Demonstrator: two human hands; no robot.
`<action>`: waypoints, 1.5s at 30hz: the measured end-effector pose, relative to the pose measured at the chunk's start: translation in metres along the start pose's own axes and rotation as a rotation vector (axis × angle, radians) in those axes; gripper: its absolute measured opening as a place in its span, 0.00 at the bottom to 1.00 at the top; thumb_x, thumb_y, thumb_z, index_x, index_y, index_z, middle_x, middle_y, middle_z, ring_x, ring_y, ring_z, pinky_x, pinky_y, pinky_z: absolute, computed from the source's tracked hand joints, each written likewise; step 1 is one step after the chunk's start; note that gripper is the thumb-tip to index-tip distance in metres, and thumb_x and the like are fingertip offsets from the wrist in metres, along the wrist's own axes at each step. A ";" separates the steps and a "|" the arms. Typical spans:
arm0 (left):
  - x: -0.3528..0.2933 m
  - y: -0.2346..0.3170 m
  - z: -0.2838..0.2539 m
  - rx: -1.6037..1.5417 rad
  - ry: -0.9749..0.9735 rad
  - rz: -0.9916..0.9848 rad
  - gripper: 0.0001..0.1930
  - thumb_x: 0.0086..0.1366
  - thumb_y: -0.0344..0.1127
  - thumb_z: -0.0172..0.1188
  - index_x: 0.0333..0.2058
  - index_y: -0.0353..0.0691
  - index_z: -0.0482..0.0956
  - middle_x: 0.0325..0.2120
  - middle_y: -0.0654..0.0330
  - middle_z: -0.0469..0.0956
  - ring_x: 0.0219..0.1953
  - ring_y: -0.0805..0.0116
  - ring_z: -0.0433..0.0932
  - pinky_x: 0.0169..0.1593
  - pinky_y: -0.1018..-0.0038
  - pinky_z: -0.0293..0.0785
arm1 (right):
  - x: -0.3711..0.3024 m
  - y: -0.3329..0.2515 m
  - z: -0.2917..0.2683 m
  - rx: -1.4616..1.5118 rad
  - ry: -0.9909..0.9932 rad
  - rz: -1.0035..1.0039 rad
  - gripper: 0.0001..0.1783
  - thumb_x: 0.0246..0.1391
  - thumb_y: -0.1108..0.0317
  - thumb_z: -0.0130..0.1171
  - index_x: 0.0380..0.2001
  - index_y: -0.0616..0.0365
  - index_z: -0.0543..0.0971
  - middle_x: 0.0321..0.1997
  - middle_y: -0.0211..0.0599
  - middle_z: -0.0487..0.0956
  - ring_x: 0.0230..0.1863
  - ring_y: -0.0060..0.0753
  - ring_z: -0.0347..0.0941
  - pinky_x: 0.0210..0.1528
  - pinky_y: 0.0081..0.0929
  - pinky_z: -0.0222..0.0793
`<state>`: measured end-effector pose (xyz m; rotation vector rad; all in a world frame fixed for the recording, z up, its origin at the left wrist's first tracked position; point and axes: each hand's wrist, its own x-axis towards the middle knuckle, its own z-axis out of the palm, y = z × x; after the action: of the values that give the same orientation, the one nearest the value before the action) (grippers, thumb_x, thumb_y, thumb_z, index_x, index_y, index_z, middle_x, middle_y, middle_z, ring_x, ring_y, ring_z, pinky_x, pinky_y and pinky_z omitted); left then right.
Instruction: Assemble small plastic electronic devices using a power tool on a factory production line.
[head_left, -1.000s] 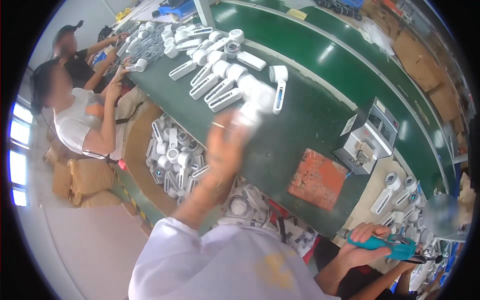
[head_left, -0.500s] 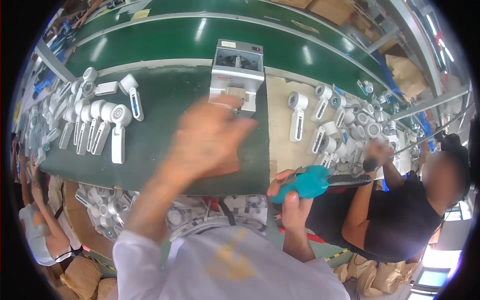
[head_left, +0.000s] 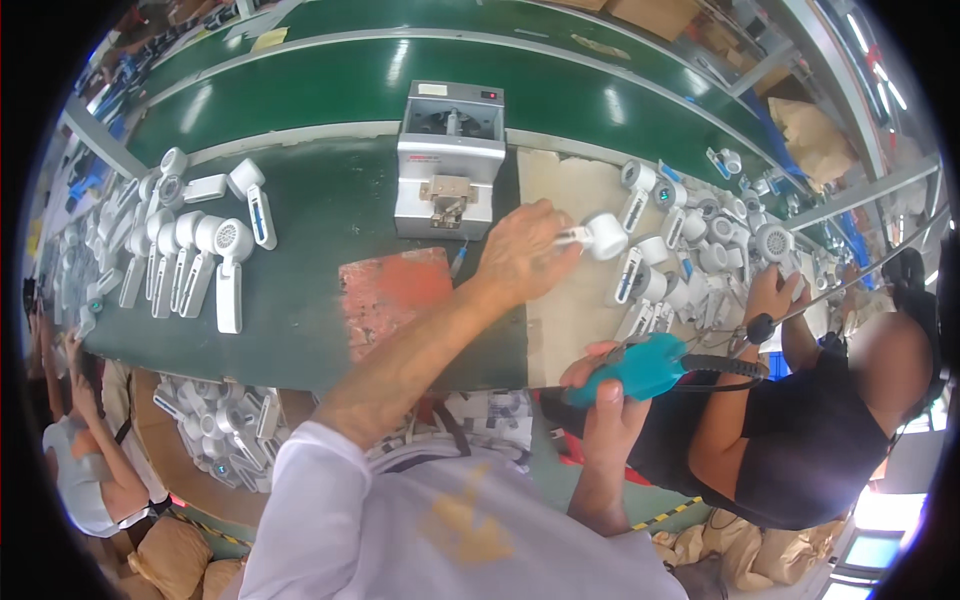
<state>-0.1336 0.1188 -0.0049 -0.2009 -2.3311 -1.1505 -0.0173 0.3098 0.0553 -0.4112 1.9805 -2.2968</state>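
Note:
My left hand is closed around the handle of a white handheld fan, whose round head points right over the tan sheet. My right hand grips a teal electric screwdriver near the table's front edge, with a black ribbed cable sleeve running right from it. Left of my left hand stands a grey box-shaped machine with a metal bracket on its front. A worn red pad lies in front of it, partly behind my left forearm.
Several white fans lie in rows at the left, and a pile of fan parts covers the right. A carton of fans stands below the table edge. A co-worker in black handles a fan close on the right.
My left hand has moved right, from before the machine to over the tan sheet, and now holds a fan. My right hand with the screwdriver has shifted slightly right. The red pad is uncovered.

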 end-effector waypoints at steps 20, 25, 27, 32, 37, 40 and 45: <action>-0.103 -0.028 -0.147 0.197 -0.085 -0.010 0.19 0.63 0.48 0.64 0.47 0.43 0.82 0.43 0.59 0.78 0.47 0.57 0.75 0.54 0.58 0.70 | 0.178 0.059 0.179 0.156 -0.234 -0.389 0.24 0.67 0.50 0.55 0.40 0.65 0.72 0.23 0.34 0.71 0.23 0.29 0.70 0.28 0.27 0.69; -0.104 -0.027 -0.145 0.215 -0.101 -0.045 0.20 0.63 0.49 0.63 0.49 0.43 0.81 0.43 0.58 0.78 0.48 0.56 0.74 0.57 0.55 0.69 | 0.180 0.060 0.177 0.091 -0.212 -0.342 0.23 0.67 0.50 0.55 0.36 0.64 0.72 0.22 0.35 0.71 0.21 0.29 0.69 0.25 0.28 0.67; -0.105 -0.027 -0.147 0.243 -0.118 -0.110 0.22 0.62 0.49 0.66 0.51 0.46 0.80 0.45 0.59 0.80 0.50 0.55 0.76 0.58 0.57 0.68 | 0.174 0.055 0.177 0.084 -0.222 -0.289 0.24 0.67 0.49 0.55 0.36 0.64 0.72 0.21 0.35 0.71 0.22 0.29 0.69 0.25 0.28 0.67; -0.102 -0.026 -0.148 0.223 -0.121 -0.117 0.22 0.61 0.49 0.66 0.52 0.47 0.80 0.45 0.59 0.79 0.49 0.54 0.76 0.60 0.55 0.67 | 0.145 0.037 0.161 0.180 -0.198 -0.213 0.22 0.66 0.52 0.57 0.38 0.65 0.75 0.21 0.31 0.72 0.21 0.24 0.70 0.24 0.23 0.67; -0.104 -0.027 -0.146 0.209 -0.119 -0.127 0.23 0.61 0.49 0.67 0.51 0.46 0.81 0.44 0.58 0.79 0.50 0.54 0.75 0.60 0.56 0.67 | 0.139 0.045 0.158 0.170 -0.242 -0.217 0.19 0.66 0.56 0.58 0.39 0.65 0.74 0.23 0.34 0.74 0.22 0.24 0.71 0.24 0.24 0.68; -0.104 -0.028 -0.145 0.221 -0.105 -0.110 0.23 0.60 0.48 0.67 0.51 0.45 0.81 0.44 0.58 0.79 0.49 0.54 0.75 0.58 0.57 0.68 | 0.137 0.048 0.156 0.209 -0.235 -0.206 0.18 0.66 0.58 0.58 0.39 0.66 0.74 0.25 0.35 0.74 0.23 0.25 0.71 0.25 0.25 0.69; -0.103 -0.028 -0.144 0.186 -0.099 -0.103 0.21 0.61 0.48 0.67 0.48 0.42 0.81 0.44 0.57 0.79 0.47 0.54 0.75 0.55 0.58 0.68 | 0.133 0.055 0.155 0.210 -0.274 -0.157 0.18 0.66 0.59 0.58 0.39 0.67 0.73 0.24 0.34 0.73 0.23 0.25 0.70 0.26 0.26 0.69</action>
<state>0.0003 -0.0006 -0.0059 -0.0735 -2.5453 -0.9834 -0.1118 0.1213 0.0409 -0.8367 1.6140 -2.3545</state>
